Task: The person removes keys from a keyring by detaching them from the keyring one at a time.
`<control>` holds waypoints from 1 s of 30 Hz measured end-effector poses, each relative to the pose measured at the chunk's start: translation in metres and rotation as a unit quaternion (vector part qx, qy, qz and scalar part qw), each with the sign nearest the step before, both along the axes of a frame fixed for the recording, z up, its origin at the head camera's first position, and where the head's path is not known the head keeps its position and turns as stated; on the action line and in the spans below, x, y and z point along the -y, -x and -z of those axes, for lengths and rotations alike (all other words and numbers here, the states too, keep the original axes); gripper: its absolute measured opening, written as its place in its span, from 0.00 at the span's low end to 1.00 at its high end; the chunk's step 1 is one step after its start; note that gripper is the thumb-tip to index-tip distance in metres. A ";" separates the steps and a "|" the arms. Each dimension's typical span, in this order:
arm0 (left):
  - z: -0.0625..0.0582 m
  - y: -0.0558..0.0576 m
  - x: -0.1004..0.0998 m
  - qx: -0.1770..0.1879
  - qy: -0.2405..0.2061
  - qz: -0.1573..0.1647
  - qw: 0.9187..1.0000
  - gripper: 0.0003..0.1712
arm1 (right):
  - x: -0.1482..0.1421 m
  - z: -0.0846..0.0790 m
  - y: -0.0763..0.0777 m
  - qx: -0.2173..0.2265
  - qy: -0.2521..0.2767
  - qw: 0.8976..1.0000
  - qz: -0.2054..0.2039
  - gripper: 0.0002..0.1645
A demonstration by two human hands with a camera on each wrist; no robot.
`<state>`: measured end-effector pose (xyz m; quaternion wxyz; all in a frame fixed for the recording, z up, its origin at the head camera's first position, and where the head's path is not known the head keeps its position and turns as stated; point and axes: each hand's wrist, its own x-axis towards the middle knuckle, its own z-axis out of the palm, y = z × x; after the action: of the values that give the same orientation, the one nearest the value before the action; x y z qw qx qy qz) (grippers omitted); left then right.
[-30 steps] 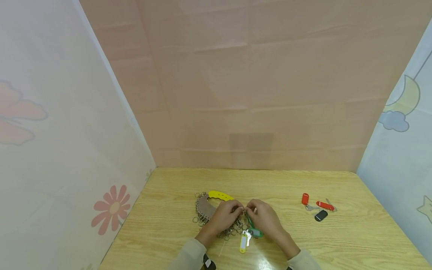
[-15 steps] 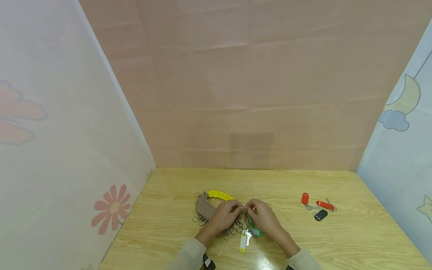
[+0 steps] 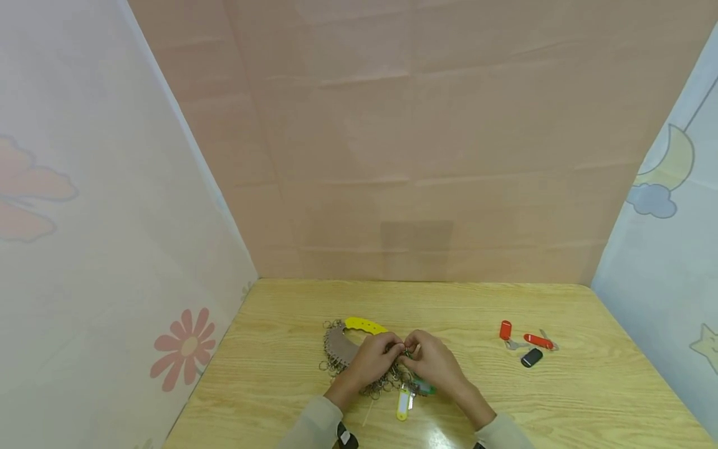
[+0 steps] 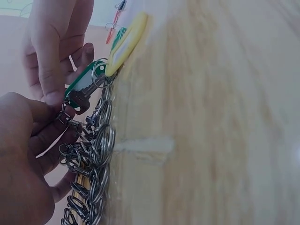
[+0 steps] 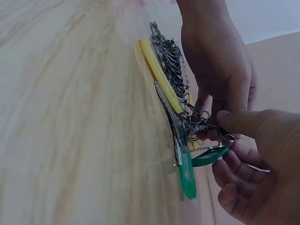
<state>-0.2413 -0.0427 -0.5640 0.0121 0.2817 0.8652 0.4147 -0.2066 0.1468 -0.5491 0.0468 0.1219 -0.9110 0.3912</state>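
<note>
My left hand [image 3: 371, 358] and right hand [image 3: 434, 363] meet fingertip to fingertip beside a curved grey-brown key holder [image 3: 339, 347] with a yellow grip [image 3: 364, 324]. In the left wrist view, my left thumb and fingers pinch a small metal clasp [image 4: 72, 124] from its dense fringe of clasps and rings. My right thumb and fingers pinch a key ring [image 5: 227, 138], which carries a green key tag [image 5: 211, 156] and a key [image 4: 80, 99]. Below lie a second green tag [image 5: 186, 176] and a yellow key tag [image 3: 402, 404] with keys.
To the right on the wooden table [image 3: 606, 386] lie a red key tag [image 3: 505, 330], another red tag [image 3: 538, 341] and a black tag [image 3: 531, 357], with keys beside them. A thin pale strip [image 3: 368, 413] lies near my left wrist. Printed cloth walls [image 3: 196, 268] enclose the table.
My right thumb has shifted down and left, and the fingers have changed their hold on the ring. Less of the green tag shows in the head view. My left hand stays in place.
</note>
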 end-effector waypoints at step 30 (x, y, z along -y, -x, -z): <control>0.001 0.001 -0.001 0.001 -0.006 -0.006 1.000 0.09 | 0.002 0.001 -0.004 -0.086 -0.079 0.993 0.035 0.11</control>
<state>-0.2421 -0.0417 -0.5651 0.0092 0.2762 0.8642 0.4206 -0.2022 0.1444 -0.5504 0.1286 0.1262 -0.9355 0.3039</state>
